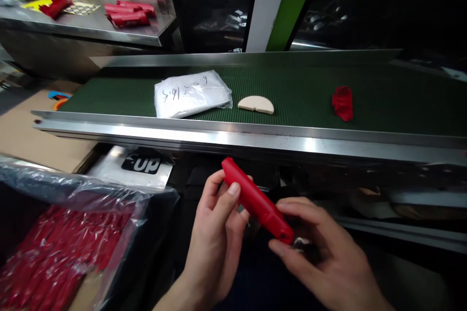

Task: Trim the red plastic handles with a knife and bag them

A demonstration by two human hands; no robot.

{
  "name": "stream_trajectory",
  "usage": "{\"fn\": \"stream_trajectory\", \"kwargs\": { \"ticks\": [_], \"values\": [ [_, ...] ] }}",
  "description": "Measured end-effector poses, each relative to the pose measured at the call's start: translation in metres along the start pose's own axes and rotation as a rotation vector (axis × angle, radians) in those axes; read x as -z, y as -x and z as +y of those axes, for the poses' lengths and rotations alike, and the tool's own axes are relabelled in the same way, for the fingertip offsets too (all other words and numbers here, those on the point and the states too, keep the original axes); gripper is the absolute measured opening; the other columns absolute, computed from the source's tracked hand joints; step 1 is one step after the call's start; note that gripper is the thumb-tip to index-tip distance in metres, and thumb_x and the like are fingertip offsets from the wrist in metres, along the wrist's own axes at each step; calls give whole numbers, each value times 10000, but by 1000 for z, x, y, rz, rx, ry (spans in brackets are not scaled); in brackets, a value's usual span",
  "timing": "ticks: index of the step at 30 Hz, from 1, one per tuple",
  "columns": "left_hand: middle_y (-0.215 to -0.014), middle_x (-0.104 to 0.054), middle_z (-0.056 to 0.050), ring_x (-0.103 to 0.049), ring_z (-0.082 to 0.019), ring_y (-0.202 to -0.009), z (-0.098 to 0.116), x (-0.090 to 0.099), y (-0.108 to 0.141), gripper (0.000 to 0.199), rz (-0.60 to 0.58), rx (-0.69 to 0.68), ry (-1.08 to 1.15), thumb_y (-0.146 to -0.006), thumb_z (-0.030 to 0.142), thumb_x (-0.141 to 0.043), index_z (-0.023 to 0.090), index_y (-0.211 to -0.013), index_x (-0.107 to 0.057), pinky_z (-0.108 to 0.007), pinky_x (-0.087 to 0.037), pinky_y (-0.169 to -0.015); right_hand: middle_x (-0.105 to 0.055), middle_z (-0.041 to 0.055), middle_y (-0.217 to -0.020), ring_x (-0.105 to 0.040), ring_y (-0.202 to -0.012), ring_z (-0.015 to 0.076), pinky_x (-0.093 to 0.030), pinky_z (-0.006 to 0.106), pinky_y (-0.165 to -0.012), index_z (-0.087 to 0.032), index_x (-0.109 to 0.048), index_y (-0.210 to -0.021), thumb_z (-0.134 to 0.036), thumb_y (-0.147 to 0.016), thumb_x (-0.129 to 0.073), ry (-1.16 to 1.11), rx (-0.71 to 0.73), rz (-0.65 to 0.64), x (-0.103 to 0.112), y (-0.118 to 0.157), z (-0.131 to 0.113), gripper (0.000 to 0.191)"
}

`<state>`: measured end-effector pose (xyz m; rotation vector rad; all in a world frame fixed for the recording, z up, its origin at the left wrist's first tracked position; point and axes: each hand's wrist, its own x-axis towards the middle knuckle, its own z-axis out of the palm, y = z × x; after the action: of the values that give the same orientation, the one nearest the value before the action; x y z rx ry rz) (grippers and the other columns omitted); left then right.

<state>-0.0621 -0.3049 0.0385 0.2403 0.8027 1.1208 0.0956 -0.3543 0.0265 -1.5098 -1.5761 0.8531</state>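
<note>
A long red plastic part [257, 199] is held slantwise in front of the conveyor's metal edge, its upper end to the left. My left hand [219, 228] is closed around its upper half, the thumb lying along the near side. The thumb and fingers of my right hand [321, 248] grip the lower end, where a small hole shows. A small shiny bit can be seen between the right fingers, too blurred to name. On the green conveyor belt [292, 82] beyond lie a half-round beige piece [256, 104] and a smaller red part [343, 103].
A packet of clear plastic bags [193, 93] with handwriting lies on the belt. At lower left, a plastic-lined bin [156, 204] holds several red parts [62, 248]. More red parts [129, 13] rest on a steel shelf [91, 24]. A metal rail [219, 131] edges the belt.
</note>
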Motion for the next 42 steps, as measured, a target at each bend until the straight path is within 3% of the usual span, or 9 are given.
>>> {"fn": "stream_trajectory", "kwargs": {
  "ticks": [5,10,16,21,26,32,38,40,42],
  "values": [
    [-1148,-645,-121,-593,-210,-1066,-1,2,0,186,-57,-28,15,-889,191,-504,197,-1043,-609,-337,-507,-921,-688,24,-1080,-686,-966,174,-600,198,-709,-300,-629,-1057,-318,-818,-712,61,34,189,6,1,2,254],
    [-981,-651,-76,-599,-174,-926,-4,8,-2,198,-42,-61,-75,-899,209,-560,186,-1069,-658,-295,-529,-843,-719,-1,-1048,-690,-954,159,-592,202,-795,-314,-662,-1064,-371,-812,-720,75,12,227,16,4,7,265],
    [-912,-666,-42,-603,-138,-800,-4,16,-1,149,-56,-76,-214,-898,232,-617,211,-1035,-673,-221,-544,-704,-711,37,-973,-636,-627,112,-516,175,-485,-286,-657,-1101,-347,-843,-688,-231,-217,239,17,7,21,267],
    [-830,-657,-38,-612,-141,-779,-1,17,-1,132,-81,-51,-281,-890,259,-640,205,-1007,-671,-204,-537,-677,-656,1,-696,-588,-545,102,-482,183,-466,-267,-650,-1068,-391,-883,-636,-519,-332,196,14,0,18,223],
    [-865,-655,-37,-611,-151,-789,-2,18,-7,157,-64,-43,-293,-884,252,-646,226,-1038,-662,-221,-548,-661,-642,-15,-704,-618,-610,86,-482,139,-502,-281,-651,-1087,-349,-895,-632,-464,-242,189,15,1,14,205],
    [-899,-650,-56,-602,-159,-801,-5,14,-15,195,-84,-12,-261,-878,262,-646,208,-1065,-644,-244,-557,-680,-679,-40,-860,-617,-635,56,-499,108,-533,-349,-640,-1102,-343,-867,-671,-211,-103,210,17,3,8,237],
    [-1105,-631,-88,-605,-187,-954,-5,-4,-13,300,-135,70,-269,-926,307,-581,219,-1212,-551,-275,-559,-782,-669,17,-1100,-656,-1007,126,-557,161,-846,-254,-606,-1155,-255,-810,-740,58,250,151,16,8,0,371],
    [-1183,-624,-112,-635,-197,-915,-5,-9,-13,316,-164,117,-241,-933,312,-570,231,-1234,-519,-289,-566,-754,-664,40,-1123,-663,-1009,134,-563,161,-840,-226,-590,-1180,-235,-824,-721,91,311,101,17,10,-2,380],
    [-1188,-629,-140,-640,-186,-869,-5,-11,-13,299,-180,131,-205,-944,310,-550,209,-1223,-514,-282,-562,-727,-674,31,-1105,-683,-927,120,-573,138,-750,-239,-597,-1173,-242,-837,-705,98,276,107,18,10,-3,354]
  ]
}}
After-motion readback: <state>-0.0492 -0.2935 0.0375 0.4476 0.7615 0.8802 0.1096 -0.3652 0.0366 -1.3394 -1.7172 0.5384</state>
